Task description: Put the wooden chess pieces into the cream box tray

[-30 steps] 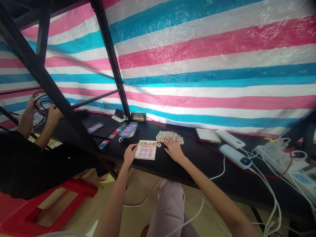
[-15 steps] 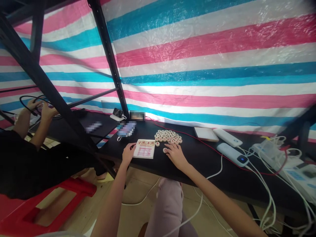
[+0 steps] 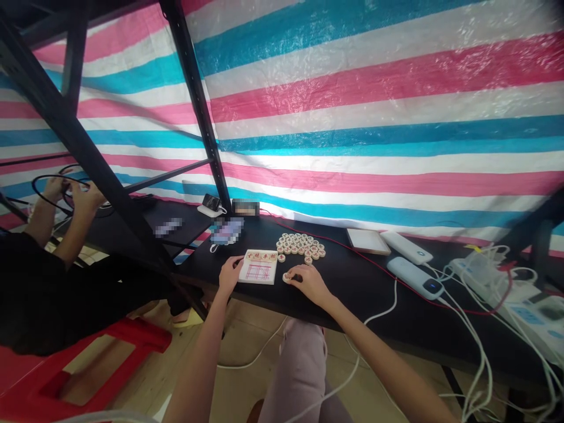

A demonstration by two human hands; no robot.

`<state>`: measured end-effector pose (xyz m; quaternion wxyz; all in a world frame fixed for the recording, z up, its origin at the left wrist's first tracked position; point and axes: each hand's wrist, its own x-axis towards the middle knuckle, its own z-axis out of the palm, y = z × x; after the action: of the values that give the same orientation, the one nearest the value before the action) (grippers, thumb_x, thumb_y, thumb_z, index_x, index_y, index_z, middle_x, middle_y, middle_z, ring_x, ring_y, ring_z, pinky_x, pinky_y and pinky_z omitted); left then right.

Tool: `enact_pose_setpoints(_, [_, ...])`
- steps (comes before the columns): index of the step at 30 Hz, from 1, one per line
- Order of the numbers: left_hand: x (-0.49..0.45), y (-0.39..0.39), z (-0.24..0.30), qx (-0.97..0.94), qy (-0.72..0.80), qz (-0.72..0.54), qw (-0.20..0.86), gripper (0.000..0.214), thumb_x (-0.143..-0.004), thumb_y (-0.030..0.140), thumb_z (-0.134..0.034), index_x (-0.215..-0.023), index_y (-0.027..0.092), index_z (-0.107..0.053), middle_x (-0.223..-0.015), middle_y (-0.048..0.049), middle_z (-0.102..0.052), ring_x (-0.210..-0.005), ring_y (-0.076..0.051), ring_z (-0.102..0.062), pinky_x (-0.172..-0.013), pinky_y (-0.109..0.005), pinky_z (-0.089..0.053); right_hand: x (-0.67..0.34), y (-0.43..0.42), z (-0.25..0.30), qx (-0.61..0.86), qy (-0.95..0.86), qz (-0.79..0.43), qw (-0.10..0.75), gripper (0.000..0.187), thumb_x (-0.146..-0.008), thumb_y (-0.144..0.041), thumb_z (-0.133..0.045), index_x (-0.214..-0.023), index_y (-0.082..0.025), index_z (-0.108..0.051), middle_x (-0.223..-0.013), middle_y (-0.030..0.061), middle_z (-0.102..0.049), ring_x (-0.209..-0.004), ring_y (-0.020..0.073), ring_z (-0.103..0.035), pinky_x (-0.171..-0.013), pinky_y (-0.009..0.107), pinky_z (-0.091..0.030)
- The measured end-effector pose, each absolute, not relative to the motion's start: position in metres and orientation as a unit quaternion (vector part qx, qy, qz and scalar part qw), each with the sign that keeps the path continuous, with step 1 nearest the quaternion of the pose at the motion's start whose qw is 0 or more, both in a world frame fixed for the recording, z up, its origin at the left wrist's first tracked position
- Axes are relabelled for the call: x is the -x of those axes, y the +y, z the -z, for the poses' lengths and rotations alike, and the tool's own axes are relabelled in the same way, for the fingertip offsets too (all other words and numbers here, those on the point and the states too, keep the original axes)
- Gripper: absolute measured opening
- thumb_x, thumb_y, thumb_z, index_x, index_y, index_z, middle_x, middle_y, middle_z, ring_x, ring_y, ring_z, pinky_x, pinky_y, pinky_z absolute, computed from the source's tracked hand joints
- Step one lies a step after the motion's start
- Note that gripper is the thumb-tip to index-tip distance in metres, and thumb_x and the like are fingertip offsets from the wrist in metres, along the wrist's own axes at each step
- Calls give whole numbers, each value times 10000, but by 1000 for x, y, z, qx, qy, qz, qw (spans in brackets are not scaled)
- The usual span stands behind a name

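Your grey-pink trouser leg [image 3: 297,376] is nearest, below the black table [image 3: 352,294]. At the table's near side, your right thumb and fingers pinch a round piece [image 3: 286,277], your right hand [image 3: 309,283] just right of the white board [image 3: 258,277]. Your left hand [image 3: 230,275] touches the board's left edge with bent fingers; whether they grip it, I cannot tell. The board bears a reddish grid, with a row of characters beyond it. Farther on, you have the cluster of round pieces [image 3: 299,242], then the striped sheet [image 3: 374,135].
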<state>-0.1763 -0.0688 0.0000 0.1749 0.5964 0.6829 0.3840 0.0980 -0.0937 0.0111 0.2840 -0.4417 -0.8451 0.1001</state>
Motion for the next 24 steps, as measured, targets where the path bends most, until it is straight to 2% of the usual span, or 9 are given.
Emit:
enact_pose_setpoints(3, [177,-68,1,-595,685,-382,174,324,-795,382,-456,-977,206,-659,-995,-41,-645,-758,-151,-562,-710,-265,-436,-73,-91,-18,468,-821,-113,308,149,-834,-329,-546,-878,-220,-637,-913,1,-665,-754,119,-575,-705,238,-368])
enact_pose_setpoints(6, [177,-67,2,-596,685,-382,169,323,-796,379,-451,-972,203,-657,-974,-42,-643,-735,-144,-551,-701,-262,-433,-37,-79,-29,461,-834,-89,289,175,-854,-336,-512,-877,-221,-642,-938,17,-667,-848,144,-574,-744,254,-354])
enact_pose_setpoints(9, [176,-68,2,-598,684,-383,164,319,-797,368,-451,-967,192,-655,-955,-44,-640,-704,-136,-539,-695,-261,-435,1,-63,-36,440,-870,-34,222,187,-850,-327,-505,-855,-204,-645,-907,43,-674,-885,177,-574,-784,296,-338])
enact_pose_setpoints(14, [176,-68,0,-601,683,-383,161,293,-799,324,-458,-968,188,-654,-967,-45,-639,-716,-135,-550,-725,-264,-442,40,-49,-33,398,-908,57,118,214,-833,-253,-507,-948,-111,-619,-935,116,-651,-872,218,-558,-773,346,-344])
enact_pose_setpoints(19, [177,-68,0,-604,681,-383,159,284,-797,303,-458,-969,198,-659,-959,-44,-640,-716,-138,-549,-729,-270,-443,46,-44,-28,395,-909,67,114,200,-852,-197,-461,-903,-112,-635,-968,128,-621,-958,232,-480,-744,338,-355])
enact_pose_setpoints(24, [176,-70,-1,-603,680,-384,164,300,-801,321,-456,-990,202,-657,-960,-46,-642,-717,-141,-543,-724,-274,-439,46,-40,-27,444,-886,57,124,203,-860,-202,-453,-845,-138,-646,-944,103,-605,-944,227,-447,-717,330,-354])
